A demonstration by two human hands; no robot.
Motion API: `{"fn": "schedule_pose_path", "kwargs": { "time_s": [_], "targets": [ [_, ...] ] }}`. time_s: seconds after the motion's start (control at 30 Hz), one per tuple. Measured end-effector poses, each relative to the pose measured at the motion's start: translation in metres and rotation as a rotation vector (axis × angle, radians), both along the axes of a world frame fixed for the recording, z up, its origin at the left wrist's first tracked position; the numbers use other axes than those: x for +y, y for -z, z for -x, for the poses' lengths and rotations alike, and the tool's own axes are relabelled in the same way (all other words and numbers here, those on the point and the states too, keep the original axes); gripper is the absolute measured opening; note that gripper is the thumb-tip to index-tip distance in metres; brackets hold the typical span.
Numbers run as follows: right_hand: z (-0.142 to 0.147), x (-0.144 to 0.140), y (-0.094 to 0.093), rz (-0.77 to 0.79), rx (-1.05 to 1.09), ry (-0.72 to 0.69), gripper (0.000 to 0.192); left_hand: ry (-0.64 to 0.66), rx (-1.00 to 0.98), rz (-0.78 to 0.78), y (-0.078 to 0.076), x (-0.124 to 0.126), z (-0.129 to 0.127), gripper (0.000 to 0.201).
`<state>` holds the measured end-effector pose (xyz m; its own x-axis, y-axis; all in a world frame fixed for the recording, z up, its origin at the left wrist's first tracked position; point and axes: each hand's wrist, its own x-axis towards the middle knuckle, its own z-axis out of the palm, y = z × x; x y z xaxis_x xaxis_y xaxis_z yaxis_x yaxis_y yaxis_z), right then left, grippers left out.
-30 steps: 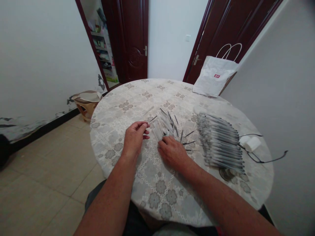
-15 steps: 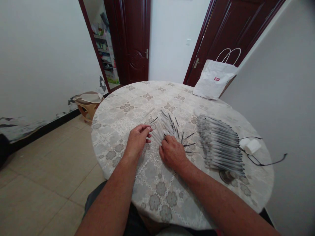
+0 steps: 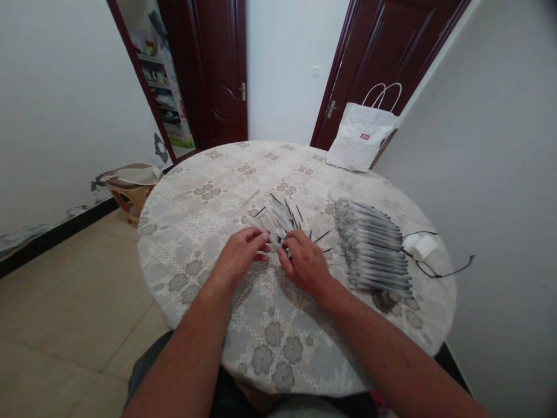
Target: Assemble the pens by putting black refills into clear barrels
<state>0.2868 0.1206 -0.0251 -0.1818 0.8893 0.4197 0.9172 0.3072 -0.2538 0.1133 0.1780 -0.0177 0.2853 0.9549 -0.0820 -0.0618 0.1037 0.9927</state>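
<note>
**Head view: both hands at a loose pile of thin sticks on a round table**

The head camera looks down at a loose pile of sticks (image 3: pixel 281 219), pale tubes mixed with thin dark rods, fanned out near the middle of the tabletop. The left hand (image 3: pixel 241 255) and the right hand (image 3: pixel 306 262) meet at the pile's near end, palms down, fingers curled narrowly onto the sticks. The fingertips touch the pile, but whether either hand pinches a single stick cannot be told; the pieces are too thin and partly covered by the fingers.

Toward the right edge, well apart from the pile, a neat row of finished sticks (image 3: pixel 375 247) lies side by side. Just beyond it, near the right rim, sit a small white block (image 3: pixel 421 246) and a thin black cable (image 3: pixel 444 271). A white paper bag (image 3: pixel 359 137) stands at the far edge, leaning against a dark wooden door (image 3: pixel 383 52).

The round table (image 3: pixel 209 174) wears a pale cloth with a grey flower pattern. White walls surround it, the floor is beige tile, and a low stool (image 3: pixel 130 186) stands left of the table. Through an open doorway (image 3: pixel 156 75) at the far left, shelves show only dimly. Both forearms are cut off at the bottom of the frame.
</note>
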Motion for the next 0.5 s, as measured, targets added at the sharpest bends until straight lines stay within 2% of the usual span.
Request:
{"fn": "schedule_pose_path", "kwargs": {
  "time_s": [0.07,0.13,0.3,0.4,0.5],
  "targets": [
    [-0.005,0.001,-0.006,0.049,-0.036,-0.038,0.021,0.047,-0.009,0.002,0.000,-0.001,-0.003,0.036],
    [-0.017,0.002,-0.015,0.118,-0.089,-0.028,0.023,0.003,-0.014,0.010,0.001,0.000,-0.004,0.036],
    [-0.071,0.001,-0.033,0.336,-0.303,0.231,0.020,-0.178,-0.071,0.050,0.003,0.004,-0.002,0.034],
    [-0.089,0.000,-0.032,0.453,-0.375,0.247,0.022,-0.219,-0.136,0.061,0.002,0.006,-0.002,0.032],
    [-0.088,0.001,-0.026,0.513,-0.382,0.207,0.019,-0.220,-0.168,0.074,0.002,0.006,-0.002,0.030]
  ]
}}
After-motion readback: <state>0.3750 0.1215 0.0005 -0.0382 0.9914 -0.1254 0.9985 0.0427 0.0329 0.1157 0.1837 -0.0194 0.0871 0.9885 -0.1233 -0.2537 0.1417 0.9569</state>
